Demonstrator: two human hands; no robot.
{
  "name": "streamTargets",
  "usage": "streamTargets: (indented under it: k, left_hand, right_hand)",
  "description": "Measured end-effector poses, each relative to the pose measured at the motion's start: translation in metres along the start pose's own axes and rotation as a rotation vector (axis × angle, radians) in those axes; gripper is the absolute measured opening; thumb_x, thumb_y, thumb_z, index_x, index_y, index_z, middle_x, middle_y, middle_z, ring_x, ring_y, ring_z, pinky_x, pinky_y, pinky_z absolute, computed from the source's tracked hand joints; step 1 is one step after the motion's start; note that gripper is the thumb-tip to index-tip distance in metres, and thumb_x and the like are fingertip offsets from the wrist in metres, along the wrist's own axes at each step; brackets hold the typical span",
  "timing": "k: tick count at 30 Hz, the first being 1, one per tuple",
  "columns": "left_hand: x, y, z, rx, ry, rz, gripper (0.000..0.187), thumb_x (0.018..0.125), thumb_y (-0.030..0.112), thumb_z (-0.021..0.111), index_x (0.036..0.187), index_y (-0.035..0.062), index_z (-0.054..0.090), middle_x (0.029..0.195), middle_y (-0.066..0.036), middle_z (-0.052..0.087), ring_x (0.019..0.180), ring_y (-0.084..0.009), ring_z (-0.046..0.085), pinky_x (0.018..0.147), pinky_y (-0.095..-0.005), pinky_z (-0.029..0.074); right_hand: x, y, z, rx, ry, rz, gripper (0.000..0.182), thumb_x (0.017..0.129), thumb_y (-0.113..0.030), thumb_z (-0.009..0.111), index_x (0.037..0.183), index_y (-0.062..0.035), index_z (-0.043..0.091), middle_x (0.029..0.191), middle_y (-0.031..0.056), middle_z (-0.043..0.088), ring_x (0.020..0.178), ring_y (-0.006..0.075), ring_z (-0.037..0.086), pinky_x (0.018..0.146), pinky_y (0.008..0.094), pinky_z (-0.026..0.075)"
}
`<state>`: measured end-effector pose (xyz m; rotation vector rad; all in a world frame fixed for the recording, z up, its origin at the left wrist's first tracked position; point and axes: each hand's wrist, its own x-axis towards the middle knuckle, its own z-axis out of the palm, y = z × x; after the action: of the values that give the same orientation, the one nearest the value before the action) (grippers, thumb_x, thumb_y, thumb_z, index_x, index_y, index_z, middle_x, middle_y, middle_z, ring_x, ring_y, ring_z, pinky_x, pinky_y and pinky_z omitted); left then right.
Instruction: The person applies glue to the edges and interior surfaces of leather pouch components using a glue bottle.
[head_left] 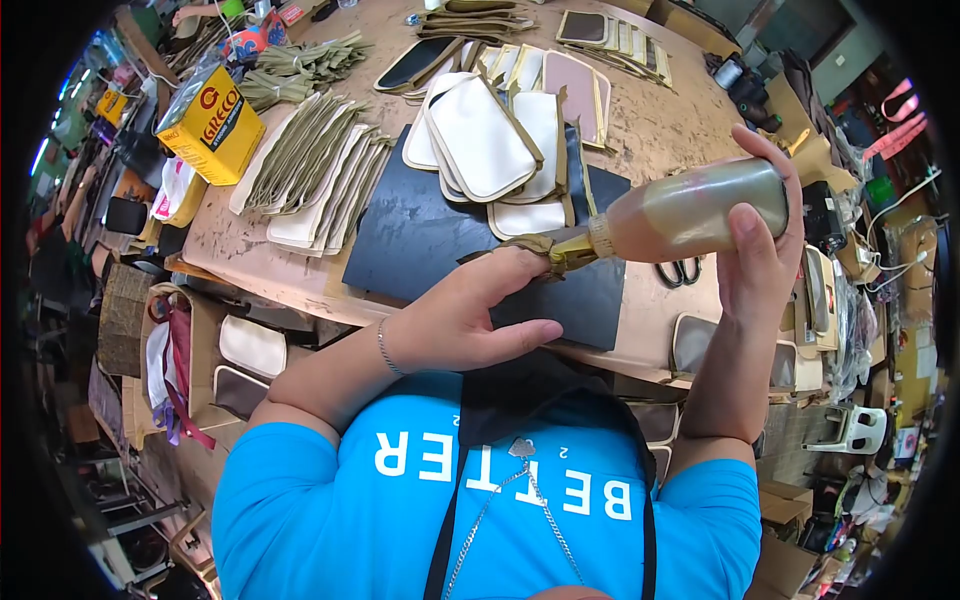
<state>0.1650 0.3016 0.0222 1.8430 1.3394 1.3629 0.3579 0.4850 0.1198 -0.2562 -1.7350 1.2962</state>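
A boxy yellow can (212, 125) with dark lettering stands near the left side of the table (235, 262). Thread spools (747, 93) sit toward the far right corner. A white plastic chair (851, 430) and an open cardboard box (785, 501) are on the right, beyond the table.

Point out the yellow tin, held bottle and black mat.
Yellow tin (208, 128), head view: printed side.
Held bottle (690, 212), head view: middle of its body.
Black mat (590, 312), head view: bare lower-right part.

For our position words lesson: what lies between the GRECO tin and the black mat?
Overlapping olive-trimmed white pieces lie between the GRECO tin and black mat, in the head view.
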Motion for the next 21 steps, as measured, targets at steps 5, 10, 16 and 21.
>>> streamTargets:
  k: [5, 10, 16, 21]
  left_hand:
    - [0.001, -0.001, 0.002, -0.034, 0.019, -0.004, 0.053, 0.085, 0.026, 0.074, 0.120, -0.0067, 0.052, 0.106, -0.019, 0.058, 0.099, -0.0309, 0.058, 0.088, -0.0354, 0.046]
    - [0.004, 0.002, -0.001, -0.027, 0.018, 0.009, 0.056, 0.086, 0.025, 0.073, 0.125, -0.0068, 0.049, 0.112, -0.020, 0.058, 0.102, -0.0292, 0.058, 0.091, -0.0343, 0.046]
    - [0.006, 0.012, -0.009, -0.563, -0.061, -0.229, 0.066, 0.088, 0.019, 0.068, 0.142, -0.0029, 0.036, 0.126, -0.012, 0.053, 0.107, -0.0196, 0.055, 0.094, -0.0325, 0.045]
    - [0.014, 0.017, -0.017, -0.890, -0.135, -0.342, 0.085, 0.084, 0.028, 0.066, 0.152, 0.0012, 0.022, 0.145, -0.014, 0.041, 0.130, -0.0240, 0.045, 0.108, -0.0382, 0.036]
  right_hand:
    - [0.000, -0.003, -0.002, -0.069, -0.010, -0.024, 0.060, 0.079, -0.025, 0.076, 0.128, 0.0010, 0.054, 0.099, 0.0053, 0.061, 0.091, 0.0109, 0.060, 0.085, 0.0234, 0.046]
    - [-0.002, -0.004, -0.008, -0.112, -0.101, -0.076, 0.062, 0.079, -0.029, 0.075, 0.129, 0.0018, 0.052, 0.100, 0.0082, 0.062, 0.093, 0.0148, 0.061, 0.086, 0.0263, 0.047]
    - [0.001, 0.002, -0.011, 0.056, -0.018, -0.134, 0.075, 0.085, -0.042, 0.072, 0.135, 0.0020, 0.037, 0.117, 0.0214, 0.056, 0.108, 0.0259, 0.060, 0.091, 0.0360, 0.051]
    - [0.005, 0.006, -0.011, 0.145, -0.094, -0.108, 0.065, 0.082, -0.031, 0.077, 0.129, -0.0022, 0.042, 0.114, 0.0201, 0.060, 0.106, 0.0248, 0.062, 0.092, 0.0365, 0.051]
